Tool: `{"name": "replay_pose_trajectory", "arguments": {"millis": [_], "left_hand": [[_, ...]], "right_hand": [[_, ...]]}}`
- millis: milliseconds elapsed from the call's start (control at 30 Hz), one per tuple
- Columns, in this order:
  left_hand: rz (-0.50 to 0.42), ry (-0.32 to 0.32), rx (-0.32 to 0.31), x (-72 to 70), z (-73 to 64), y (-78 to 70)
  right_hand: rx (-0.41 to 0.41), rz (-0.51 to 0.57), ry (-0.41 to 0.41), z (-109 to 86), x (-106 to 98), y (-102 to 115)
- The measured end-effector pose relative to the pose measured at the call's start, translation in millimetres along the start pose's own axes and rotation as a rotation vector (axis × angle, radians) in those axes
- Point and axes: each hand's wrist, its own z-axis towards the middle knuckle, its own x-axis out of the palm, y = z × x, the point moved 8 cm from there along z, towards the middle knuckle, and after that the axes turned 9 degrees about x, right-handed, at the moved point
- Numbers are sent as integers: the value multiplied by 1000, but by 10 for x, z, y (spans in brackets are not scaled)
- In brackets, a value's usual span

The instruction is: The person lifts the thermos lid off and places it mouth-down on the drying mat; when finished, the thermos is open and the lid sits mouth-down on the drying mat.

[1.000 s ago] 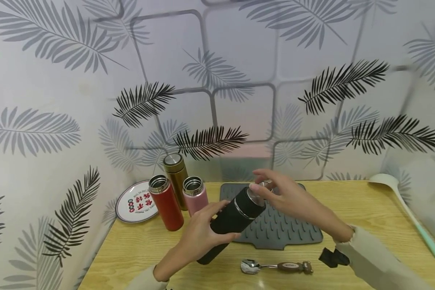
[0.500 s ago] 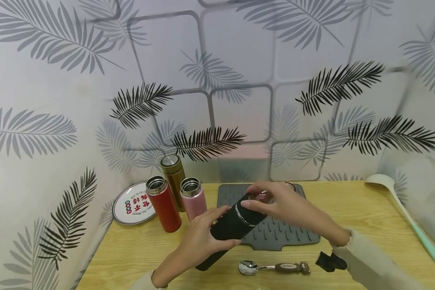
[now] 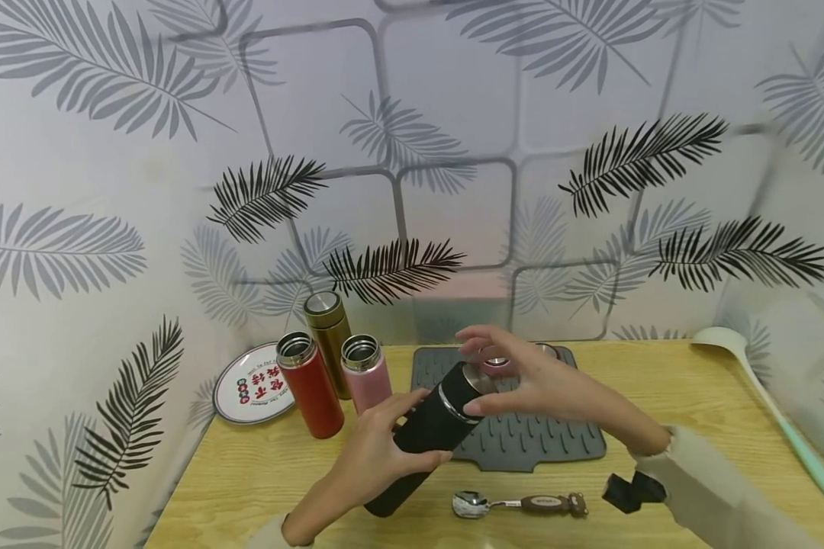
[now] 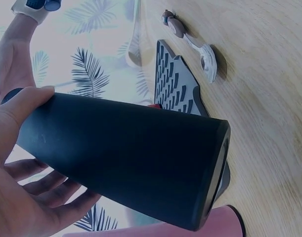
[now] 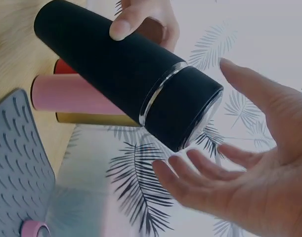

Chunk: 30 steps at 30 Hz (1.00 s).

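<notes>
A black thermos flask (image 3: 426, 431) is held tilted above the table, its lid end pointing up and right. My left hand (image 3: 379, 446) grips its body, thumb on the near side and fingers around the far side. A silver ring runs below the black lid (image 5: 185, 108), which is on the flask. My right hand (image 3: 522, 381) is spread around the lid end; in the right wrist view a gap shows between its fingers and the lid. The flask's base faces the left wrist camera. Part of the flask is hidden behind my left hand.
A lidless red flask (image 3: 312, 389), a lidless pink flask (image 3: 367, 377) and a lidded gold flask (image 3: 326, 320) stand at left by a plate (image 3: 230, 389). Lids, one pink (image 5: 31, 229), lie on a grey mat (image 3: 522, 442). A spoon (image 3: 545, 504) lies in front; a ladle (image 3: 772, 389) lies right.
My right hand closed around the lid half a second ago and has now come off it with fingers spread. The flask has shifted slightly left and down in my left hand.
</notes>
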Motion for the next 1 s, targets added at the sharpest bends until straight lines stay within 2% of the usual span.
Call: {"name": "replay_pose_trajectory", "arguments": {"millis": [133, 233, 367, 567, 733, 1000], "left_hand": [[6, 5, -2, -4, -9, -6], [7, 12, -13, -1, -22, -5], [3, 20, -33, 2, -35, 4], [-3, 19, -33, -8, -30, -13], [3, 5, -22, -16, -26, -11], [22, -7, 2, -20, -40, 29]], "right_hand": [[69, -48, -88, 1, -47, -17], [131, -109, -114, -13, -52, -31], [200, -144, -73, -16, 12, -50], [218, -91, -2, 13, 121, -75], [170, -93, 46, 40, 129, -73], [-52, -35, 209, 58, 186, -4]]}}
